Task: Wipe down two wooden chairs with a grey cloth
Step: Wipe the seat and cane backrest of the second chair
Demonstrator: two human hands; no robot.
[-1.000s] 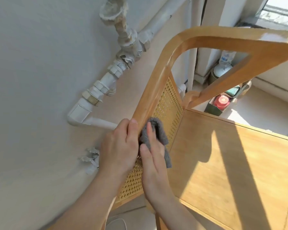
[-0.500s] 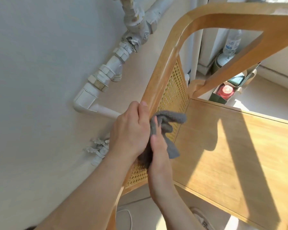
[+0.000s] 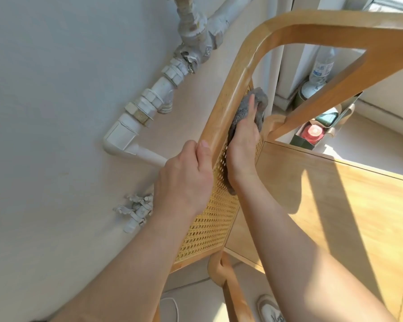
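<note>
Grey cloth point(image 3: 240, 110) pressed on chair point(image 3: 335, 205) cane by flat right hand point(image 3: 243, 145); left hand point(image 3: 184, 180) wraps frame point(image 3: 228, 98); red-lidded jar point(image 3: 313, 132) in green box point(image 3: 303, 143).

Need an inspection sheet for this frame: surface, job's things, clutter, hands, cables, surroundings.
Surface: wooden chair seat, bare, sunlit with shadow bands.
Job's things: one chair in view; grey cloth lies against the cane back panel, near its upper end.
Clutter: plastic bottle and green box with a red-topped item, on the floor behind the chair; shoe at the bottom edge.
Hands: left hand grips the backrest frame; right hand presses the cloth on the cane, fingers straight.
Cables: none certain; white curved thing on the floor, cannot tell.
Surroundings: white wall, painted pipes with valves.
</note>
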